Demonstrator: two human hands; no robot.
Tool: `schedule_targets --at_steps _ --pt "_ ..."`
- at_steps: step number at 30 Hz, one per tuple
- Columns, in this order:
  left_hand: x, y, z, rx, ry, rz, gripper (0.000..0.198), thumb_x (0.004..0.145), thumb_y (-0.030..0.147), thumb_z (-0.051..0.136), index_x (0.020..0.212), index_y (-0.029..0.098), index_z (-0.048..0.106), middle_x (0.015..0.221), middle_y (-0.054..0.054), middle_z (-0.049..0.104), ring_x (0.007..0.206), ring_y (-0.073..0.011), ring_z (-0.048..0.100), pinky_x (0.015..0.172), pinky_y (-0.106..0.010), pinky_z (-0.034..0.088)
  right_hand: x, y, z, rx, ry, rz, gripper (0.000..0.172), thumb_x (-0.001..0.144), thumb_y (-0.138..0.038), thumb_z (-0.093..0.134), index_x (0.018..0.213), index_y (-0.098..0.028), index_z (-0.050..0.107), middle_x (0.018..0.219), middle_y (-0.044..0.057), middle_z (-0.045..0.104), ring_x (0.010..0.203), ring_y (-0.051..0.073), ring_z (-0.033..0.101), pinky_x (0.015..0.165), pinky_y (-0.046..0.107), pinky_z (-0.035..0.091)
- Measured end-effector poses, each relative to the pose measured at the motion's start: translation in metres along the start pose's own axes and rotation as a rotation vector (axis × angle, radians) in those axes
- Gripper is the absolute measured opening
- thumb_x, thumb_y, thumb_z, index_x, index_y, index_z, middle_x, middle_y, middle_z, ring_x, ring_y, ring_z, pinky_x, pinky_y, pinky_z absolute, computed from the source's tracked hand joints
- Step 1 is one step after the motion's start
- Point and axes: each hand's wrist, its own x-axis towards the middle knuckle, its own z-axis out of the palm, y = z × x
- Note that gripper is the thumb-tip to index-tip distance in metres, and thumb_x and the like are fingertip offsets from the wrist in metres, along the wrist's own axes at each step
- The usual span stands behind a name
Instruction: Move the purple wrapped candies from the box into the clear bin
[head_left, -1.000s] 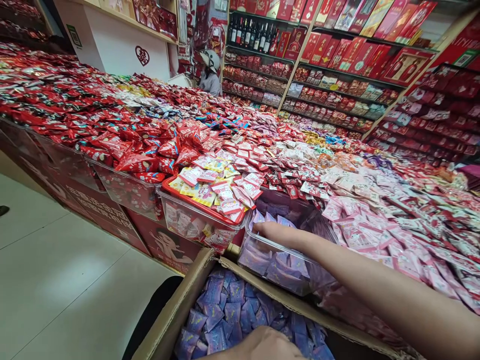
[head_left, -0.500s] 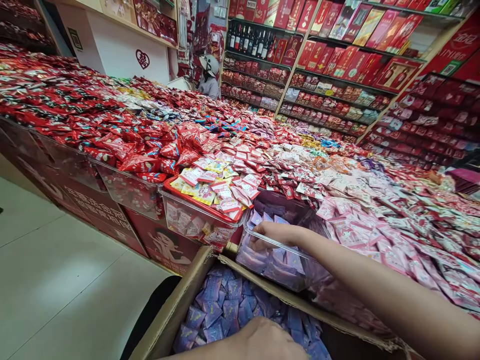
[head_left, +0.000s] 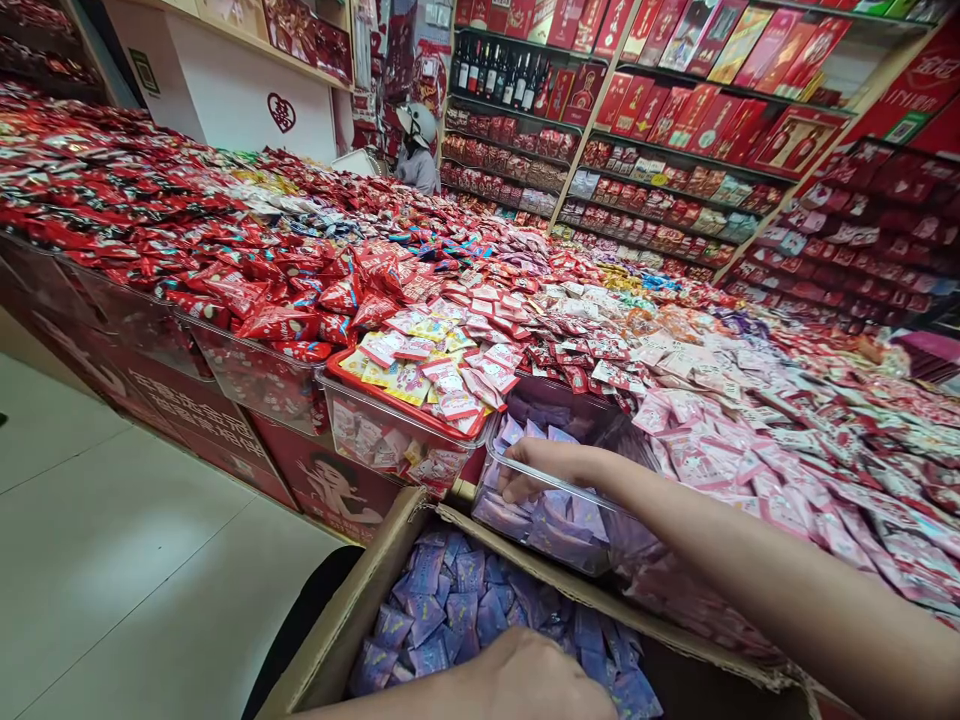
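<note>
Lowered slightly further into a clear plastic bin point(head_left: 540, 530), the right hand point(head_left: 551, 470) is curled over purple sachets point(head_left: 559, 520), though any grip cannot be told. The left hand point(head_left: 536, 675) is held narrow and low over more sachets point(head_left: 457, 610) in an open cardboard box point(head_left: 420, 530), its hold also unclear. Beyond the tabletop's red front point(head_left: 187, 425), a white tile floor point(head_left: 127, 560) is seen at left; shelves of red boxes point(head_left: 675, 130) line the far wall, near a helmeted person point(head_left: 416, 145).
</note>
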Motion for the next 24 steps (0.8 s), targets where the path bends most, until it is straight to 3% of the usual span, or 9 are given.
schedule_targets --at_steps 7,14,19,24 --pt "0.0 0.001 0.001 -0.029 0.016 -0.003 0.01 0.079 0.03 0.05 0.08 0.023 0.057 0.068 0.004 0.067 0.063 -0.0116 0.063 0.053 -0.016 0.044 -0.001 -0.002 0.001 0.026 0.012 0.026 0.009 0.062 -0.014 0.057 0.071 -0.015 0.058 0.057 -0.003 0.062 0.052 0.01 0.057 0.046 0.018 0.044" --pt "-0.001 0.0 0.006 -0.021 0.025 -0.01 0.012 0.079 0.032 0.05 0.081 0.023 0.058 0.067 0.004 0.067 0.062 -0.0117 0.062 0.053 -0.017 0.044 0.002 0.004 0.0 0.015 -0.043 0.038 0.016 0.06 -0.011 0.054 0.073 -0.016 0.061 0.058 -0.003 0.063 0.055 0.01 0.059 0.05 0.018 0.045" --pt "-0.002 0.0 0.009 -0.011 0.025 -0.018 0.011 0.077 0.033 0.053 0.082 0.024 0.058 0.068 0.004 0.067 0.063 -0.0123 0.062 0.054 -0.017 0.045 0.004 0.008 -0.001 -0.024 -0.035 0.026 0.02 0.058 -0.01 0.052 0.075 -0.016 0.062 0.064 -0.002 0.064 0.053 0.009 0.057 0.043 0.016 0.041" --pt "-0.002 0.001 0.007 -0.007 0.032 -0.014 0.012 0.078 0.033 0.051 0.08 0.024 0.058 0.067 0.004 0.067 0.062 -0.0122 0.062 0.053 -0.017 0.044 0.005 0.01 -0.001 -0.064 -0.007 0.039 0.018 0.056 -0.009 0.054 0.072 -0.015 0.058 0.056 -0.002 0.062 0.048 0.01 0.055 0.04 0.016 0.039"
